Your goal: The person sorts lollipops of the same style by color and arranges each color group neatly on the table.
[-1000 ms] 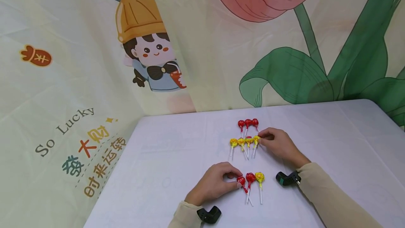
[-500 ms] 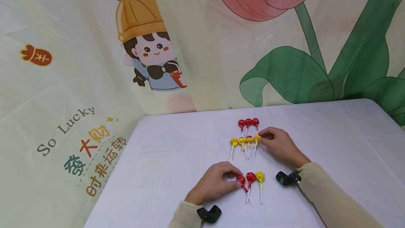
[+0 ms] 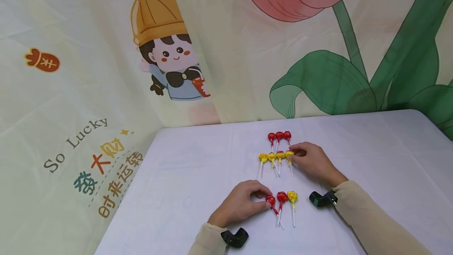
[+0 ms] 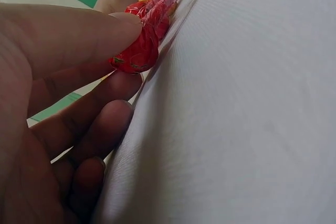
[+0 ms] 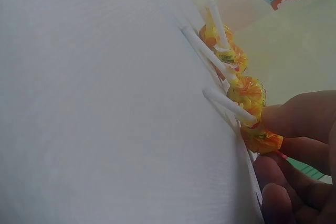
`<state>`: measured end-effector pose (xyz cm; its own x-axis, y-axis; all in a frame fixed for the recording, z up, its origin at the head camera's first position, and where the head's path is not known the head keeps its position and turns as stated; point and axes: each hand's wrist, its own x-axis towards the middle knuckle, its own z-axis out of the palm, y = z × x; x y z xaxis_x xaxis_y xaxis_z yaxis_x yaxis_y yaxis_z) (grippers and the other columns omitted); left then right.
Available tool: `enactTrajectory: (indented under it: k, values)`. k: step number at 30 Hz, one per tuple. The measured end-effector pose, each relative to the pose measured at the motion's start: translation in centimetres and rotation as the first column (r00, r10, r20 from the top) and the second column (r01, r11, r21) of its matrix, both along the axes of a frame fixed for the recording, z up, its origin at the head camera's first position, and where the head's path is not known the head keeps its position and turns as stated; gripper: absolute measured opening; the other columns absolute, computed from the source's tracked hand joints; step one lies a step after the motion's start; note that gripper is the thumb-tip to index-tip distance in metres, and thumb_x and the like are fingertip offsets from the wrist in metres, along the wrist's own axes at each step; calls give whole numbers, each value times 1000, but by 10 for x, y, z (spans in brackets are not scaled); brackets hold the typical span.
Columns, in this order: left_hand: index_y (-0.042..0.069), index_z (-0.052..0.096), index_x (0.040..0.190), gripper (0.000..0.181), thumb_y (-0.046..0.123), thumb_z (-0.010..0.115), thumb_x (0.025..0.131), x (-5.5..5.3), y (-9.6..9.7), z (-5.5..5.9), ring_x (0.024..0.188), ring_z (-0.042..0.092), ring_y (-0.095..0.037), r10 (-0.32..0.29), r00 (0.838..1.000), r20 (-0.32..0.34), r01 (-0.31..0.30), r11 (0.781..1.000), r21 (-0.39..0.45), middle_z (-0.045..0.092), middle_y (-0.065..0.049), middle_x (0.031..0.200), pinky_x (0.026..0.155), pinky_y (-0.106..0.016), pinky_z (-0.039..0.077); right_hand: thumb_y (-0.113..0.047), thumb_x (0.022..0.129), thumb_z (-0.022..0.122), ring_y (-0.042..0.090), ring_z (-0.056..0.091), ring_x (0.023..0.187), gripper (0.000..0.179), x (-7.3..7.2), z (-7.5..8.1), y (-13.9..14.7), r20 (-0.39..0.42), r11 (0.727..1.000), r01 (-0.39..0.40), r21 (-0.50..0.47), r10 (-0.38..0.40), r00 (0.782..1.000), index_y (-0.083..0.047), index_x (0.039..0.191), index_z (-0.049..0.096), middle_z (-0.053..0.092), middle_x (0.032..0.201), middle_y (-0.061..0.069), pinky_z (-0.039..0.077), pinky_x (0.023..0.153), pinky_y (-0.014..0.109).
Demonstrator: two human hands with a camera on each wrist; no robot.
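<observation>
My left hand (image 3: 240, 204) pinches a red-wrapped lollipop (image 3: 270, 200) between thumb and fingers, at the left end of the nearest row. In the left wrist view the thumb lies over that lollipop's red wrapper (image 4: 137, 51). Beside it lie another red lollipop (image 3: 282, 197) and a yellow lollipop (image 3: 292, 196). Farther back, my right hand (image 3: 313, 162) pinches the head of the rightmost yellow lollipop (image 3: 290, 155) in a row of several yellow ones. Its yellow wrapper (image 5: 261, 139) shows at the fingertips in the right wrist view, part of it hidden by the thumb.
Three red lollipops (image 3: 279, 135) lie side by side behind the yellow row. All rest on a table with a white cloth (image 3: 191, 168). A printed curtain (image 3: 240, 70) hangs behind the table's back edge. Each wrist wears a black camera (image 3: 323, 199).
The rightmost yellow lollipop's stick has swung from pointing down-left to pointing down-right, under my right hand's fingers. My left hand keeps its pinch on the red lollipop.
</observation>
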<state>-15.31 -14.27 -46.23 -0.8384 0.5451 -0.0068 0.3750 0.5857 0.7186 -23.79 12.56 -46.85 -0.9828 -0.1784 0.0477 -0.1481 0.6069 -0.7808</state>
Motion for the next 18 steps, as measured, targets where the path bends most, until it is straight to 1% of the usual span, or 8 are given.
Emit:
enactTrajectory:
  k: [6,8,11,13,15,18]
  values:
    - [32,71,109,19,32,76,90,-1,-2,-2,91,58,-2,-14,1000,18,13,999,30,64,20,99,82,-25,48,-21,92,73,25,59,98,35,-1,0,0,-6,1000,10,7,-9,1000,-6,124,68,65,113,9,53,86,40]
    - [31,71,109,19,31,76,90,-2,-4,-2,91,59,-3,-25,999,39,23,998,62,64,18,99,83,-25,49,-20,93,73,25,59,98,34,-1,0,0,-9,1000,15,6,-15,1000,-6,123,68,65,113,9,53,85,40]
    - [30,71,108,19,28,76,90,-4,-8,0,93,61,-7,-38,995,92,26,991,128,67,14,100,85,-27,50,-19,92,73,25,59,97,33,-1,0,0,-14,1000,20,-2,-20,1000,-6,122,68,66,111,9,54,84,39]
    - [29,71,108,19,27,76,90,-5,-12,2,93,61,-10,-36,991,131,14,986,166,68,12,101,86,-28,50,-19,92,73,25,59,96,33,0,0,1,-19,1000,21,-8,-21,1000,-5,122,68,66,111,9,53,83,38]
    - [28,72,108,18,28,75,90,-5,-15,4,94,61,-11,-28,987,158,-1,983,182,69,11,102,86,-28,50,-19,92,74,24,59,95,33,-1,0,1,-22,1000,24,-15,-24,999,-5,121,69,66,110,9,53,82,38]
    - [28,72,108,18,29,74,91,-7,-17,5,92,61,-12,-13,985,169,-17,984,180,69,11,102,84,-28,51,-19,92,74,24,60,96,32,0,0,0,-30,1000,21,-22,-21,999,-5,121,68,66,110,8,54,82,38]
